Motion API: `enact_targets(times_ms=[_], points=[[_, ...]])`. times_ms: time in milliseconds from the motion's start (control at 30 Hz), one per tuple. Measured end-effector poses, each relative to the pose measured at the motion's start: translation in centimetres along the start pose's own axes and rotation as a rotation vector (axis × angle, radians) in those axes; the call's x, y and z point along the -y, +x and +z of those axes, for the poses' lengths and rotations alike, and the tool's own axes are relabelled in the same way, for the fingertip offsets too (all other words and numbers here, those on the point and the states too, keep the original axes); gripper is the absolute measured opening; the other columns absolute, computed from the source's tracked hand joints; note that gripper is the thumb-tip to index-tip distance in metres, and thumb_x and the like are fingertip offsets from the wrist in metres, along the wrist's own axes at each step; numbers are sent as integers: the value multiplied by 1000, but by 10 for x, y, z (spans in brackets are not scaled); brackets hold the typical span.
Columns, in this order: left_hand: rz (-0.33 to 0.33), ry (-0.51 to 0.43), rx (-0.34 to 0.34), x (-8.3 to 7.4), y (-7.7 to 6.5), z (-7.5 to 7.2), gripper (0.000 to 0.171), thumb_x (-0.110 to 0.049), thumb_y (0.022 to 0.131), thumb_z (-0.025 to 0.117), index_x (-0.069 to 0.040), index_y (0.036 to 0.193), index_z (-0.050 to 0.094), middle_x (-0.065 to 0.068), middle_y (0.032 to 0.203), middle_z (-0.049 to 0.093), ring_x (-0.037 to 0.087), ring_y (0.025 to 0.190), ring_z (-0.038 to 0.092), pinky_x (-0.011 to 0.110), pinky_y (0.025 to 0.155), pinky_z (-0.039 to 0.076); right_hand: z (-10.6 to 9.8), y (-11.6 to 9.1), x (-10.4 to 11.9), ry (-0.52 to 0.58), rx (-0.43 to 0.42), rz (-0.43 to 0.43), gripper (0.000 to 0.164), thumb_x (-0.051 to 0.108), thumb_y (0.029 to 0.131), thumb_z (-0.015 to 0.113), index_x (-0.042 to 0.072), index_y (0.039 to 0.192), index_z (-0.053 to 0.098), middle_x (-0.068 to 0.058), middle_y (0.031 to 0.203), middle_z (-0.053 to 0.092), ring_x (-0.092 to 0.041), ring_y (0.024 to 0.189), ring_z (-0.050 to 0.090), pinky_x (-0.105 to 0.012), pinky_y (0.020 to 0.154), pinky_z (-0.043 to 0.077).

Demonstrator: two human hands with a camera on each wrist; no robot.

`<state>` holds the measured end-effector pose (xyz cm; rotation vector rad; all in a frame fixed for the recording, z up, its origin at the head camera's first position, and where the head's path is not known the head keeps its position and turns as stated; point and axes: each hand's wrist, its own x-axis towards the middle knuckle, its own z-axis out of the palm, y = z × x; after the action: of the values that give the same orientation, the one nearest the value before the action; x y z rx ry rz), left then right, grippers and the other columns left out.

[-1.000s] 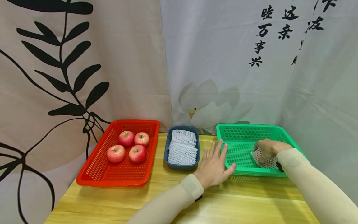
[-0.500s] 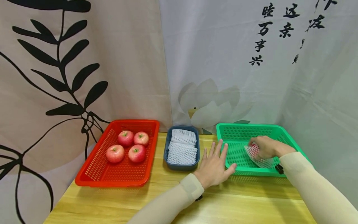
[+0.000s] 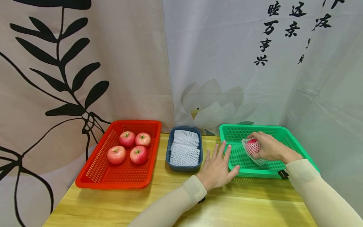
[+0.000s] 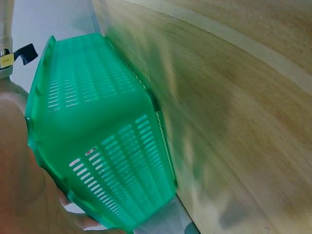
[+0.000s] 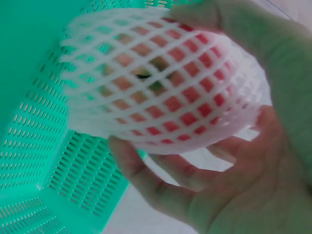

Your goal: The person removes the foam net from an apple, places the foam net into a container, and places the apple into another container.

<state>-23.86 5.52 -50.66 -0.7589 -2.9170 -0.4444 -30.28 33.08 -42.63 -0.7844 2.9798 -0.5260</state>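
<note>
In the head view my right hand point(image 3: 267, 146) grips a red apple point(image 3: 253, 146) in a white foam net sleeve point(image 5: 187, 105), over the floor of the green basket point(image 3: 236, 157). Thumb and fingers curl round its two sides in the right wrist view, and the apple's stem end shows through the mesh. My left hand point(image 3: 216, 170) lies with its fingers straight and spread at the left rim of the green basket. The left wrist view shows this hand point(image 4: 29, 190) along the basket's edge, fingertips partly hidden behind the wall.
A red basket point(image 3: 122, 178) with several bare apples point(image 3: 139, 154) stands at the left. Between the two baskets sits a dark blue bin point(image 3: 184, 168) holding stacked white foam nets point(image 3: 185, 155). A printed curtain point(image 3: 136, 63) hangs behind the wooden table point(image 3: 119, 208).
My right hand has moved left and away from me inside the green basket, carrying the apple in its foam net, with more red now showing. My left hand has kept its place.
</note>
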Motion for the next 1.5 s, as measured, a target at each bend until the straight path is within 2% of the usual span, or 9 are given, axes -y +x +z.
enact_targets(times_ms=[200, 467, 733, 833, 1000, 1267, 1500], points=[[-4, 0, 3, 0, 0, -1, 93, -78, 118, 21, -19, 189, 16, 6, 199, 2, 39, 184, 19, 72, 142, 34, 5, -2, 12, 38, -106, -17, 73, 15, 87, 100, 1, 149, 64, -24, 135, 70, -33, 110, 74, -46, 84, 70], [-4, 14, -2, 0, 1, 2, 93, -79, 117, 19, -20, 189, 15, 7, 199, 5, 39, 184, 20, 72, 141, 34, 15, -7, 28, 64, -227, -48, 77, 12, 86, 101, 1, 152, 62, -23, 139, 66, -37, 114, 71, -52, 89, 69], [-8, 4, -15, 0, 2, 3, 90, -75, 119, 28, -20, 189, 17, 8, 199, 9, 39, 183, 21, 72, 141, 34, 27, -8, 42, 45, -369, -109, 71, 11, 82, 103, 1, 143, 68, -21, 139, 65, -35, 112, 73, -51, 87, 70], [-10, -9, -13, 1, 2, 4, 89, -74, 119, 31, -20, 189, 17, 7, 199, 7, 39, 184, 21, 72, 141, 34, 32, -9, 45, 36, -404, -123, 71, 8, 80, 103, 1, 142, 69, -20, 139, 65, -34, 112, 73, -51, 87, 71], [-6, -34, -9, 3, 1, 5, 92, -78, 118, 24, -21, 189, 16, 4, 199, 3, 40, 184, 20, 73, 142, 33, 41, -10, 49, 28, -463, -147, 72, 5, 78, 104, -1, 140, 67, -20, 140, 64, -33, 112, 74, -48, 86, 72], [7, -56, -27, 8, 0, 6, 93, -80, 118, 26, -22, 189, 17, 4, 199, 8, 39, 184, 20, 74, 141, 33, 50, -10, 56, 33, -524, -157, 73, 7, 79, 103, -4, 140, 65, -23, 141, 63, -33, 109, 71, -38, 82, 71], [35, -49, -57, 14, -7, 2, 91, -76, 119, 31, -17, 188, 22, 6, 198, 16, 39, 183, 25, 74, 140, 36, 53, -8, 60, 26, -578, -159, 79, 7, 77, 104, -6, 142, 63, -26, 144, 60, -35, 116, 70, -50, 84, 72]])
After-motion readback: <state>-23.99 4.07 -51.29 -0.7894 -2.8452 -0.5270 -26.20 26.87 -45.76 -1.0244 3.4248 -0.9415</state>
